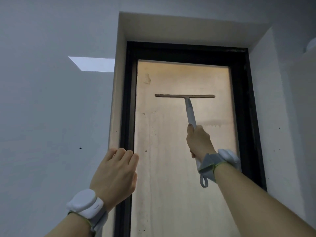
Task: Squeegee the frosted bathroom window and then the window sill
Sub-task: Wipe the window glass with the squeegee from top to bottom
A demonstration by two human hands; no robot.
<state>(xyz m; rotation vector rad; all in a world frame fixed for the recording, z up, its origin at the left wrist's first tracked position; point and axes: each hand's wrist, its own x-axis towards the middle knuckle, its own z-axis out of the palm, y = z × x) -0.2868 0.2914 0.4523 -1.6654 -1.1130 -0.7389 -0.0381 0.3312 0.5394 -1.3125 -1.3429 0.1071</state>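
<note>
Fingers (199,132) grip squeegee (186,100) mid-pane, blade clear of black frame (239,103); left hand (114,175) flat.

Grey wall (51,108); bright light patch (92,64) on it.

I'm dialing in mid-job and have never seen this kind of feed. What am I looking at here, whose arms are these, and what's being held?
There is no machine: one camera worn on a person's head looks up along their two bare arms. The right hand grips the handle of a squeegee, whose blade lies level against the upper half of the frosted window. The left hand holds nothing and reaches toward the black window frame. Both wrists carry a white wrist device. The sill is out of view.
</note>
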